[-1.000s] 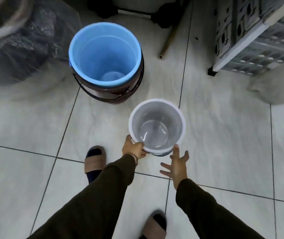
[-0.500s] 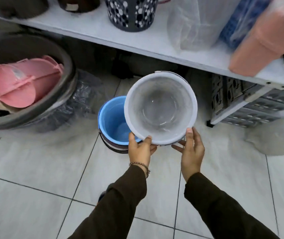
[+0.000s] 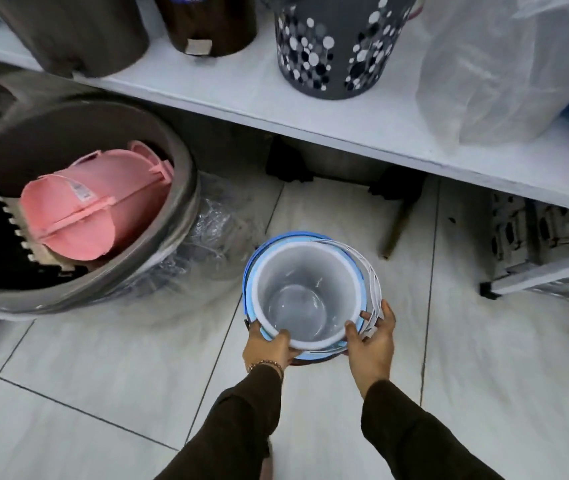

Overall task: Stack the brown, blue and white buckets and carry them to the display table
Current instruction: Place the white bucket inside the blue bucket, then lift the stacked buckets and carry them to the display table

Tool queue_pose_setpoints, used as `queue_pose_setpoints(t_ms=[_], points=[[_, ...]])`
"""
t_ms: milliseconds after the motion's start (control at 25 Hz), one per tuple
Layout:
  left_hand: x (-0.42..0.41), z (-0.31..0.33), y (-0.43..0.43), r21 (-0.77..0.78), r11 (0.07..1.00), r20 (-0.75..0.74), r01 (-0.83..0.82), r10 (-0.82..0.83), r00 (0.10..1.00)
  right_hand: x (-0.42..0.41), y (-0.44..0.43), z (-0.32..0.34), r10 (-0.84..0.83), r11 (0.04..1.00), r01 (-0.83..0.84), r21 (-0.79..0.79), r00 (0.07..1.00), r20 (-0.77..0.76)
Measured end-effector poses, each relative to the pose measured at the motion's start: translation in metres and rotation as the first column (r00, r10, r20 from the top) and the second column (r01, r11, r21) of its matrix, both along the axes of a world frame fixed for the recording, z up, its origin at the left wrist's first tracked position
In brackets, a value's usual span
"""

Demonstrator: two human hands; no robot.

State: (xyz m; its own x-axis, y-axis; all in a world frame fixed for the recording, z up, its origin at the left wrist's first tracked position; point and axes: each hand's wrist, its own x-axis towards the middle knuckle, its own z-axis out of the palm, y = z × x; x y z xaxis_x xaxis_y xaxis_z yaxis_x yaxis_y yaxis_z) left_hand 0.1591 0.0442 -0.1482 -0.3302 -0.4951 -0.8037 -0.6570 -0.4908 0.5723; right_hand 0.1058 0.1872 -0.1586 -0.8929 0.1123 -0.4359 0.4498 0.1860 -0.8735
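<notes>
The white bucket (image 3: 305,292) sits nested inside the blue bucket (image 3: 252,268), whose rim shows as a blue ring around it. Only a dark sliver of the brown bucket (image 3: 310,362) shows beneath them near my wrists. The stack stands on the tiled floor. My left hand (image 3: 267,349) grips the near-left rim of the white bucket, thumb over the edge. At the near-right rim my right hand (image 3: 371,344) holds the bucket, fingers by its thin white wire handle (image 3: 375,282).
A white shelf (image 3: 310,109) runs overhead with a spotted grey basket (image 3: 335,46), dark bins and a plastic-wrapped item (image 3: 504,71). A large grey tub (image 3: 79,202) with a pink container stands left. A grey crate rack (image 3: 546,251) is at right.
The white bucket was lifted from the floor, carried over the blue bucket and lowered into it. Both hands followed and now hold its rim.
</notes>
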Motion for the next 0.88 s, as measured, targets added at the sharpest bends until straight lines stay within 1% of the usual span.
queue_pose_setpoints(t_ms=[40,80,120,160,200,240,320,360,480,560,640,720,880], points=[[-0.004,-0.008,-0.004,-0.102,0.988,0.094,0.115,-0.106,0.99,-0.004,0.0,-0.009,0.004,1.0,-0.005,0.024,1.0,0.029],[-0.008,-0.017,-0.008,-0.204,0.95,0.208,0.235,-0.193,0.959,-0.007,0.0,-0.018,0.009,0.998,-0.012,0.056,0.998,0.057],[-0.011,-0.024,-0.011,-0.282,0.905,0.308,0.319,-0.229,0.923,-0.009,0.002,-0.025,0.015,0.995,-0.024,0.098,0.996,0.091],[-0.014,-0.032,-0.014,-0.323,0.876,0.376,0.357,-0.227,0.898,-0.011,0.003,-0.032,0.023,0.989,-0.041,0.142,0.991,0.133],[-0.013,-0.037,-0.017,-0.337,0.876,0.399,0.346,-0.201,0.895,-0.011,0.004,-0.035,0.032,0.983,-0.064,0.173,0.983,0.181],[-0.014,-0.045,-0.023,-0.321,0.892,0.381,0.317,-0.185,0.906,-0.013,0.004,-0.04,0.035,0.979,-0.081,0.189,0.972,0.234],[-0.017,-0.064,-0.034,-0.227,0.944,0.255,0.24,-0.181,0.95,-0.019,0.004,-0.051,0.036,0.978,-0.099,0.184,0.947,0.319],[-0.017,-0.071,-0.041,-0.18,0.954,0.213,0.241,-0.202,0.956,-0.022,0.003,-0.056,0.041,0.982,-0.101,0.16,0.939,0.341],[-0.018,-0.085,-0.058,-0.148,0.925,0.236,0.35,-0.311,0.921,-0.03,0.002,-0.064,0.023,0.999,-0.034,0.017,0.901,0.434],[-0.016,-0.089,-0.065,-0.139,0.912,0.217,0.387,-0.353,0.91,-0.034,0.003,-0.067,0.035,0.999,-0.04,0.0,0.878,0.478],[-0.014,-0.091,-0.07,-0.142,0.905,0.194,0.402,-0.373,0.908,-0.033,0.007,-0.069,0.042,0.998,-0.06,0.024,0.882,0.469],[-0.007,-0.085,-0.072,-0.156,0.912,0.175,0.38,-0.353,0.919,-0.025,0.01,-0.067,0.024,0.998,-0.044,0.036,0.901,0.434],[0.007,-0.055,-0.074,-0.203,0.91,0.112,0.363,-0.346,0.931,-0.007,0.014,-0.044,0.061,0.993,-0.089,0.079,0.951,0.303]])
